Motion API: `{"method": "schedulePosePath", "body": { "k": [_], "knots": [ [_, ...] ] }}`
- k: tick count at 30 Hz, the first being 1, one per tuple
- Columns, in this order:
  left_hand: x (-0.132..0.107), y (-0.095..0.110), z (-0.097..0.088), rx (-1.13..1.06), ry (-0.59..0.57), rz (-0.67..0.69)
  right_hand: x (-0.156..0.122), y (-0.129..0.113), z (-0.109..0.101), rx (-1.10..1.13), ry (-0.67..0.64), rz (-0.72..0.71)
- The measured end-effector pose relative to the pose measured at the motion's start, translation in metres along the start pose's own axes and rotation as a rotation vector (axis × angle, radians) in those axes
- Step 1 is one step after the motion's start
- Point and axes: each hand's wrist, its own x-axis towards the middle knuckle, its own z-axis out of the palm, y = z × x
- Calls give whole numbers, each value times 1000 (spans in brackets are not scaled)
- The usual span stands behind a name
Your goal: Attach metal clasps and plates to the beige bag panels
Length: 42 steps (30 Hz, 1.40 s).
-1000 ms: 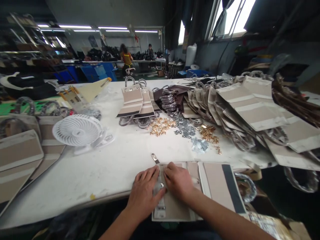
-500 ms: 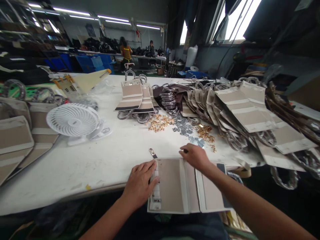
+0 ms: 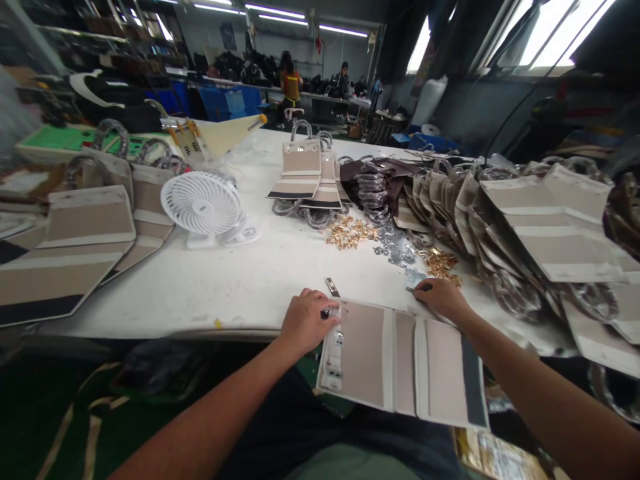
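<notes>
A beige and white bag panel (image 3: 400, 357) lies flat over the near edge of the white table (image 3: 250, 280). My left hand (image 3: 305, 320) rests on its left end, fingers curled by a metal clasp (image 3: 338, 337) and a small dark piece. My right hand (image 3: 440, 297) is at the panel's far right corner, fingers pinched around a small dark thing beside loose silver plates (image 3: 397, 250) and gold fittings (image 3: 443, 261).
A white desk fan (image 3: 203, 203) stands left of centre. Stacks of beige bag panels lie at left (image 3: 75, 240) and right (image 3: 550, 227). Finished small bags (image 3: 303, 167) and more gold hardware (image 3: 350, 233) sit mid-table. People work at a far table.
My right hand left the clasp area and reached right to the hardware beside the panel's far corner. My left hand stayed on the panel's left end. The view has swung left.
</notes>
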Motion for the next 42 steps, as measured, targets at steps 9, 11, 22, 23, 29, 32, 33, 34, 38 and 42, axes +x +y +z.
{"method": "schedulePosePath", "body": {
  "k": [9, 11, 22, 23, 29, 32, 33, 34, 38, 42],
  "knots": [
    [-3, -2, 4, -2, 22, 11, -49, -105, -21, 384, -402, -254],
    [-3, -2, 2, 10, 15, 8, -59, -141, -13, 489, -535, -272],
    [-5, -4, 2, 26, -11, 7, -56, -178, 14, 335, -437, -395],
    [-5, -4, 2, 24, -11, 8, -57, -178, 14, 311, -423, -413],
    [-4, -4, 1, 8, -34, -8, -57, -172, 16, 262, -401, -450],
    [-4, -4, 1, -1, -26, -4, -55, -171, 16, 205, -401, -437],
    [-4, -3, 1, -4, -21, -3, -55, -171, 16, 195, -405, -435],
    [-4, -3, 1, -4, -18, -3, -54, -172, 17, 188, -406, -432],
    [-3, -2, 0, 13, -28, -7, -58, -176, 21, 78, -350, -416],
    [-3, -1, -1, 15, -40, -15, -64, -178, 24, -28, -274, -405]
  ]
}}
